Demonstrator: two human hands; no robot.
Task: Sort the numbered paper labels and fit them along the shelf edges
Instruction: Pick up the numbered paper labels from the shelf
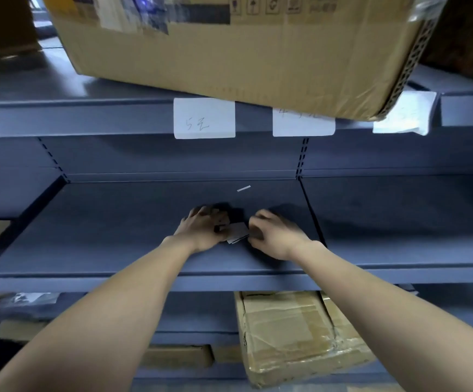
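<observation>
A small stack of labels (238,232) is being gripped between the fingers of the left hand (204,230) and right hand (274,234), on the shelf (116,236).

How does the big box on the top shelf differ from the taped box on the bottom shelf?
The big cardboard box overhangs the upper shelf edge, covering the top of one paper label. The taped box sits below the middle shelf, where both hands work. The big one shows printed handling symbols and a torn sticker; the taped one is wrapped in glossy, wrinkled clear tape. Both are brown cardboard.
</observation>
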